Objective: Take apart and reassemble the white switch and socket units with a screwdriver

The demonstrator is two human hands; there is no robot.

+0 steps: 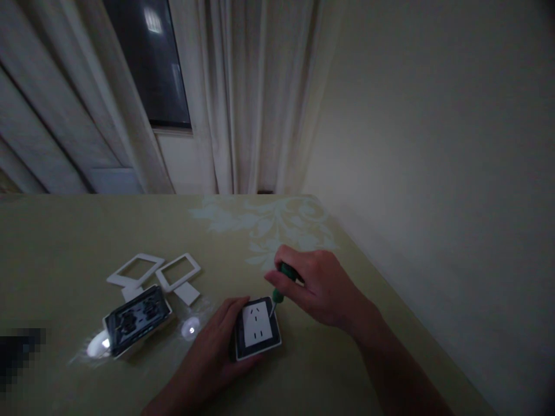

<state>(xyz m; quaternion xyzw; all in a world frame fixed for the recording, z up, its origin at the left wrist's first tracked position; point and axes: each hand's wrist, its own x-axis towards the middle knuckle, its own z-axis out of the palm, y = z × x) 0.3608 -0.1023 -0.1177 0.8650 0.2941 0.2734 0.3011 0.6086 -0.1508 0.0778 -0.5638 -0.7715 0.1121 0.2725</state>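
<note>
A wall socket point(256, 328) with a white face and dark surround lies flat on the yellowish table point(65, 242). My left hand point(212, 355) grips its left side, fingers curled round the edge. My right hand point(318, 286) is closed round a green-handled screwdriver point(282, 281). The tool's tip points down at the socket's upper right corner.
To the left lie a second socket module point(136, 319), two white square frames point(135, 270) point(177, 271) and small white plates point(187, 293). Two bright light spots glare on the table. Curtains point(243, 92), a dark window and a plain wall stand behind; the table's right edge runs diagonally.
</note>
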